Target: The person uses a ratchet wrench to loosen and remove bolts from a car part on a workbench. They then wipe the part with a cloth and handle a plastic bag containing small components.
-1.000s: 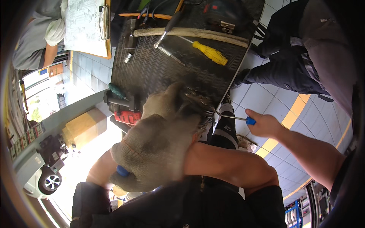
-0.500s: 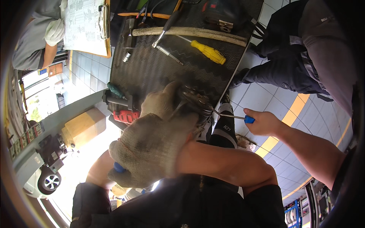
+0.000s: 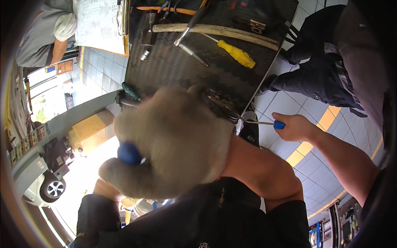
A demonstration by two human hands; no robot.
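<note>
My right hand [image 3: 173, 144], in a knitted work glove, is closed around a tool with a blue handle [image 3: 129, 153]. The handle's end faces up; its other end is out of sight. Behind this glove lies most of my left hand [image 3: 197, 88], also gloved; only a bit shows beside a dark, round metal part [image 3: 221, 102], and its fingers cannot be made out. From the right, a co-worker's bare hand [image 3: 295, 127] grips a screwdriver with a blue handle [image 3: 279, 124]. Its shaft reaches the near edge of the metal part.
On the black ribbed mat [image 3: 173, 74] lie a hammer [image 3: 149, 31] with a long wooden handle, a ratchet [image 3: 188, 31], a yellow screwdriver [image 3: 236, 53], a socket [image 3: 145, 54] and a vise [image 3: 128, 99]. Another person [image 3: 39, 37] is beside a clipboard [image 3: 99, 25]; more legs [image 3: 322, 82] stand right.
My right hand with the blue-handled tool has risen closer to the camera and covers more of my left hand. The view has shifted slightly; the co-worker's screwdriver stays at the metal part.
</note>
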